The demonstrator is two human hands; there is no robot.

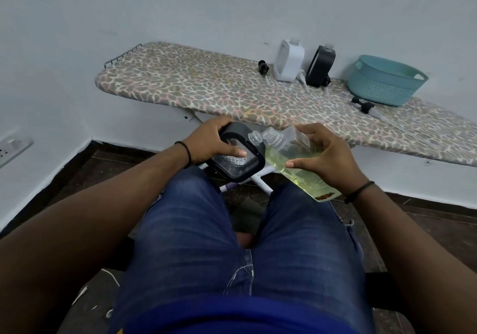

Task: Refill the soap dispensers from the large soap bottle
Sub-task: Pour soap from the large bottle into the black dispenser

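Three soap dispensers: black (238,153), white (288,61), black (320,66); one large soap bottle (299,163); three pumps (263,67) (364,106) (326,80); one basket (384,85).

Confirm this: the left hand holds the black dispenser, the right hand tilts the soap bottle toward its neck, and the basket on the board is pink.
Wrong on one point: the head view shows the basket is teal, not pink. The rest stands.

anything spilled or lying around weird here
No spill shows. The left hand holds a black dispenser tilted, neck against the neck of the soap bottle held by the right hand. On the ironing board, two dispensers stand open, and loose pump heads lie beside them.
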